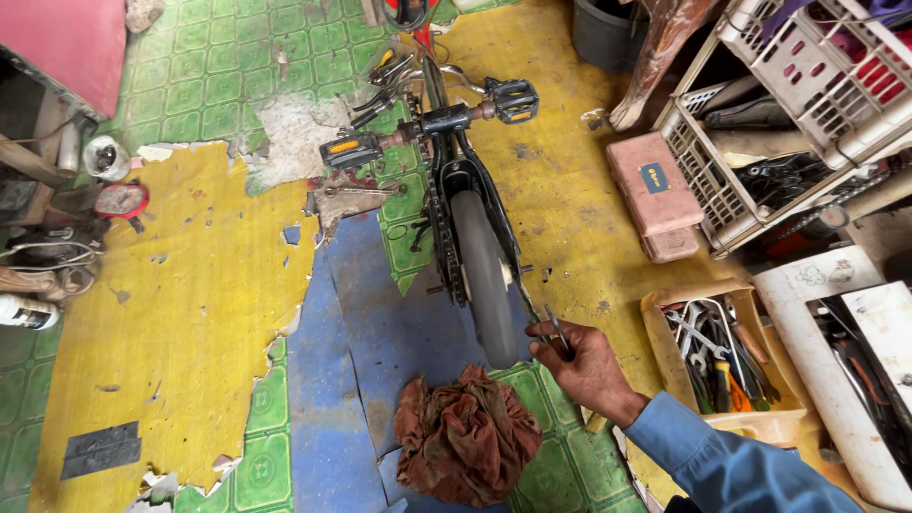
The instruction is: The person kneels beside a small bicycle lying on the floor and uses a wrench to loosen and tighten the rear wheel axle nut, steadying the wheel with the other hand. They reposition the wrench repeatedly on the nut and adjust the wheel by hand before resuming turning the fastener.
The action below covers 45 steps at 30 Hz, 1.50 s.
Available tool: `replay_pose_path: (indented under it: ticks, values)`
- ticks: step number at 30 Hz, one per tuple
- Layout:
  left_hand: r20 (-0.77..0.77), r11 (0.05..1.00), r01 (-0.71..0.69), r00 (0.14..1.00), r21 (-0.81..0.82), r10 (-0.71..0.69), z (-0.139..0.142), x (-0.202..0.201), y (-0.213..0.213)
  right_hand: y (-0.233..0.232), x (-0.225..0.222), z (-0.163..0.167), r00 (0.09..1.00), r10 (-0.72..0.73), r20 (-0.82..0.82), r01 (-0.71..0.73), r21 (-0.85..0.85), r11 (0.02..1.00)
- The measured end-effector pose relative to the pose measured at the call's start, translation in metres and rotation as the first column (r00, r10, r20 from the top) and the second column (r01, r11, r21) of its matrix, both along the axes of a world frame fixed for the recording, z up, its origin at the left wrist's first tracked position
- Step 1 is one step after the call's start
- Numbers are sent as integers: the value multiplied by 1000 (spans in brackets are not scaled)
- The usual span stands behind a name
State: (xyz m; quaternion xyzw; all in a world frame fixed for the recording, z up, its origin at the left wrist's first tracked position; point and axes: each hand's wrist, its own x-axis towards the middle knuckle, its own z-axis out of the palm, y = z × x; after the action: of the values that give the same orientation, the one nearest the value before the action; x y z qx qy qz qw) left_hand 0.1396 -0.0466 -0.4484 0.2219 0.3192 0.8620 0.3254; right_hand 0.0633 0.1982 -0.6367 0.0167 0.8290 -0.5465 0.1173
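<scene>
- One hand only is in view; the left hand does not show in the head view.
- At the floor's left edge lie a round lamp [105,157], a red-rimmed part [122,199] and a white can [27,312], all on or beside the peeling yellow floor covering [180,332].
- Near the floor's middle a small bicycle [446,171] stands upside down, its pedals [513,99] toward the far edge and its grey tyre [484,275] pointing at the near edge.
- Just in front of the tyre a rust-red rag [465,442] lies crumpled on the blue and green flooring.
- The right hand [587,366] reaches in from the near right corner, blue sleeve [722,465] angled up and to the left, knuckles up, wrist straight.
- Its fingers are curled together, pinching a thin metal tool [557,328] that sticks up beside the tyre's right side; whether the tool touches the wheel cannot be told.
- Right of the hand an open box of tools [722,366] sits on the floor, with a pink case [655,195] beyond it and white crates [760,123] at the far right edge.
</scene>
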Motion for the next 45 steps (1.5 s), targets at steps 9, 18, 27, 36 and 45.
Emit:
replay_pose_path:
  ticks: [9,18,27,36,45]
  values:
    - [16,1000,-16,1000,11,16,-36,-25,-7,-2,-4,3,1000,-4,8,4,1,1000]
    - [251,829,-493,795,-263,552,-56,-85,-7,-1,-19,9,996,-86,-4,87,41,995]
    - [-27,153,-129,842,-980,539,-220,-119,-19,-4,-48,-4,951,-195,240,267,-320,909]
    - [-137,-174,-159,982,-972,-128,-230,-122,-9,-11,-73,-35,939,-300,167,343,-385,857]
    - [-763,-260,-796,345,-546,546,-148,-198,-59,-12,-89,-21,931,-318,180,365,-427,827]
